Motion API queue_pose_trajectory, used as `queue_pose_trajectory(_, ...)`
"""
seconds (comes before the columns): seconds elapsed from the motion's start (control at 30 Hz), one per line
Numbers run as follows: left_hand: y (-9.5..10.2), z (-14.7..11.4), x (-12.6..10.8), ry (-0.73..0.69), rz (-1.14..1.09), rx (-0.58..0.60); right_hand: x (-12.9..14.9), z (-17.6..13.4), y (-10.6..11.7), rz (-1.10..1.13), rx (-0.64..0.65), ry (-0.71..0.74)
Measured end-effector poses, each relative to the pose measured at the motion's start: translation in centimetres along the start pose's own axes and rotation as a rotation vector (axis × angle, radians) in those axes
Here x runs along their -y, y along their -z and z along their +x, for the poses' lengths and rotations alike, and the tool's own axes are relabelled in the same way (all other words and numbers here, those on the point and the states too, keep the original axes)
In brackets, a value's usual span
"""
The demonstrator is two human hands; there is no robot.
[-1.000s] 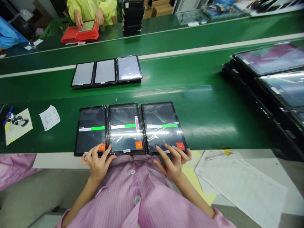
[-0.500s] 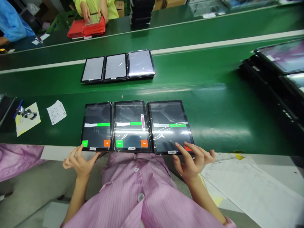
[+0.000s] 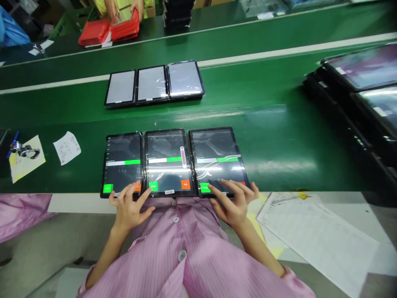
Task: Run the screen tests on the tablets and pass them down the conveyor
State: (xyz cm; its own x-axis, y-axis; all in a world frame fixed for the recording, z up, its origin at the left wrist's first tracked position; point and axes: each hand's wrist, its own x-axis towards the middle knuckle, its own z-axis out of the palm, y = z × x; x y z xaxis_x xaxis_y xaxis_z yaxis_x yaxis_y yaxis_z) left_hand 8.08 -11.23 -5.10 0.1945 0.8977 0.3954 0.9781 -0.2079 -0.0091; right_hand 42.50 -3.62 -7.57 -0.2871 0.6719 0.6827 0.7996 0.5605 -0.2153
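"How do our hands stand?"

"Fingers apart, nothing held. Our left hand (image 3: 127, 209) spreads over the bottoms of the left tablet (image 3: 122, 147) and the middle tablet (image 3: 164, 145), index tip at the middle one's green button (image 3: 153, 186). Our right hand (image 3: 234, 209) spreads over the bottom of the right tablet (image 3: 214, 142), index tip at its green button. (Whether either tip presses the glass, we can't tell.)"

"How do we do this well?"

"One fingertip square on the green, we'd say, the others lifted: they partly cover the left tablet's orange button and the right one's red button, so a stray touch seems the likely slip. We should tap lightly too; the tablets reach the near edge of the counter (image 3: 273, 161), and a shove could shift them."

"Our count, near to far?"

"One printed sheet (image 3: 316, 240), below the near edge. Three tablets along that edge, three green buttons lit. Toward the left end, one white note (image 3: 67, 148) and one yellow paper (image 3: 18, 169). Farther back, three light-screened tablets (image 3: 151, 82) in a row. By the right edge, dark tablets (image 3: 356, 74), number unclear. Beyond the far edge, two red piles (image 3: 94, 32), a co-worker's two hands (image 3: 138, 5) and one black stack (image 3: 177, 14)."
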Motion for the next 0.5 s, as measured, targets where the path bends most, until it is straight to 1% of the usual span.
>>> queue_pose_trajectory(0.07, 1.3, 1.3, 0.5, 0.009, -0.081, -0.026, 0.0, 0.2, 0.6, 0.02, 0.073, 0.028)
queue_pose_trajectory(0.1, 1.9, 2.2, 1.1, 0.025, -0.101, -0.021, -0.3, 0.4, 0.9, 0.031, 0.105, 0.024)
queue_pose_trajectory(0.17, 2.7, 4.8, 2.3, 0.08, -0.114, 0.06, -1.7, 1.4, 1.5, 0.051, 0.116, -0.029)
queue_pose_trajectory(0.2, 2.7, 6.5, 3.0, 0.115, -0.116, 0.112, -2.8, 2.2, 1.6, 0.062, 0.106, -0.089)
queue_pose_trajectory(0.27, 2.2, 10.5, 4.4, 0.169, -0.122, 0.189, -6.0, 4.2, 1.0, 0.096, 0.103, -0.257)
queue_pose_trajectory(0.3, 1.5, 12.6, 5.1, 0.183, -0.123, 0.209, -7.8, 5.3, 0.4, 0.132, 0.122, -0.354)
queue_pose_trajectory(0.33, 0.8, 14.7, 5.7, 0.192, -0.114, 0.226, -9.6, 6.5, -0.6, 0.187, 0.144, -0.441)
queue_pose_trajectory(0.4, -0.8, 18.5, 6.8, 0.214, -0.095, 0.295, -12.8, 8.3, -2.8, 0.363, 0.178, -0.601)
queue_pose_trajectory(0.43, -1.4, 19.9, 7.3, 0.226, -0.09, 0.346, -13.9, 9.0, -3.9, 0.461, 0.174, -0.683)
queue_pose_trajectory(0.5, -2.2, 21.9, 7.8, 0.245, -0.073, 0.45, -15.2, 9.7, -5.6, 0.627, 0.135, -0.824)
